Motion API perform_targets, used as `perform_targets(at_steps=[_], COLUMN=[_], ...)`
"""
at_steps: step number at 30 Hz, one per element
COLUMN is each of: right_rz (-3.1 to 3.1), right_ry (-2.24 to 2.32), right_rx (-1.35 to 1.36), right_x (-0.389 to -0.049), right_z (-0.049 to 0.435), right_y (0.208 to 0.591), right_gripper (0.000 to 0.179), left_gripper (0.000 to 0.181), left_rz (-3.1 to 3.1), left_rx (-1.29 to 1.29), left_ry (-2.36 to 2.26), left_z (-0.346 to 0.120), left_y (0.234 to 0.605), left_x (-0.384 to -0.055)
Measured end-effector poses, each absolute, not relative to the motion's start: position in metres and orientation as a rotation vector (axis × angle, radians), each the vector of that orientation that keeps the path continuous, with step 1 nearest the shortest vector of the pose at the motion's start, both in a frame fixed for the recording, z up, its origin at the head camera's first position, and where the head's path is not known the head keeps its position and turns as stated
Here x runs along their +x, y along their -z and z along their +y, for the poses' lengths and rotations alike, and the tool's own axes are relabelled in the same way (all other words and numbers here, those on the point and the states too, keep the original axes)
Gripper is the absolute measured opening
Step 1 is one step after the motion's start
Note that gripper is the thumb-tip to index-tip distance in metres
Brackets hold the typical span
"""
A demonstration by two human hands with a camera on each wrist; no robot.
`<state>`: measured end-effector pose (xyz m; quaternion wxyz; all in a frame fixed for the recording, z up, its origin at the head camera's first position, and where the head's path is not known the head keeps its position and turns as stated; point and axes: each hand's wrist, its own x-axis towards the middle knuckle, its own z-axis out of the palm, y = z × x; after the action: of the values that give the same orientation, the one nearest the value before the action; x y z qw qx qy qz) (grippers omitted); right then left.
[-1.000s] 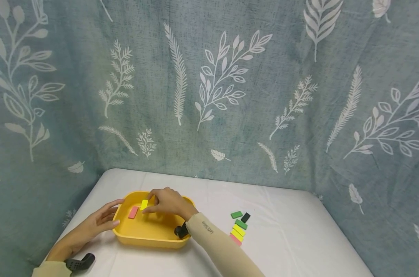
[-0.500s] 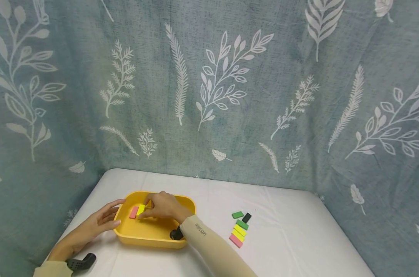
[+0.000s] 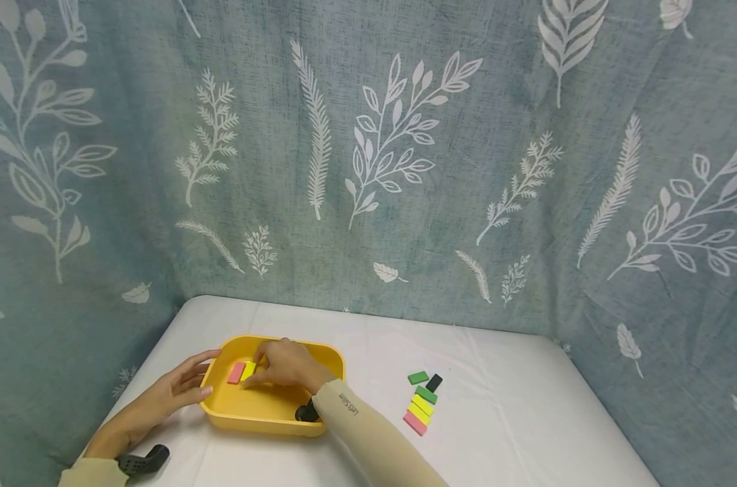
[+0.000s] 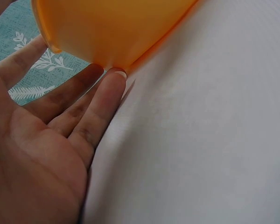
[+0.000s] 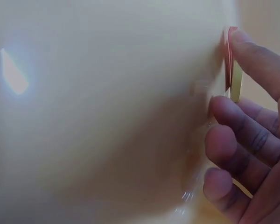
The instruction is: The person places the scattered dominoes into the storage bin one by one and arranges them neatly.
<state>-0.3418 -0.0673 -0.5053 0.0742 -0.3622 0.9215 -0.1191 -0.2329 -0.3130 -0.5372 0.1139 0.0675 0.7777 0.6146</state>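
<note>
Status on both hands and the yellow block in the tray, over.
Right hand pinches yellow block inside orange tray. Left hand touches tray's left end. Pink block close beside yellow one; nothing else visibly blocking.

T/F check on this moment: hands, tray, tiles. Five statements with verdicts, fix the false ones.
1. The right hand pinches a yellow tile. True.
2. The left hand is inside the tray. False: the left hand is at the outer side of the tray.
3. A pink tile lies in the tray. True.
4. The black tile is in the tray. False: the black tile lies on the table.
5. Two green tiles lie on the table. True.
</note>
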Motion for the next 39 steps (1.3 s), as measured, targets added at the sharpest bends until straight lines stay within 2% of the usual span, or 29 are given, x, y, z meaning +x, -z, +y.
perform_targets(at_steps=[11, 28, 34, 39], right_rz=[2.824, 2.804, 2.773, 2.772], right_ry=[0.287, 0.325, 0.308, 0.365], right_rx=[-1.128, -1.173, -1.165, -1.167], right_x=[-0.341, -0.343, -0.340, -0.337], right_z=[-0.069, -0.063, -0.050, -0.035], right_y=[0.505, 0.506, 0.493, 0.476], right_gripper=[0.052, 0.053, 0.041, 0.039], left_gripper=[0.075, 0.076, 0.076, 0.078], left_rz=[2.304, 2.290, 2.289, 2.295], left_rx=[0.232, 0.188, 0.163, 0.143], left_ry=[-1.787, -1.780, -1.781, -1.772], left_z=[-0.312, -0.310, -0.310, -0.308], left_y=[0.534, 0.533, 0.535, 0.535], left_x=[-0.233, -0.232, -0.232, -0.231])
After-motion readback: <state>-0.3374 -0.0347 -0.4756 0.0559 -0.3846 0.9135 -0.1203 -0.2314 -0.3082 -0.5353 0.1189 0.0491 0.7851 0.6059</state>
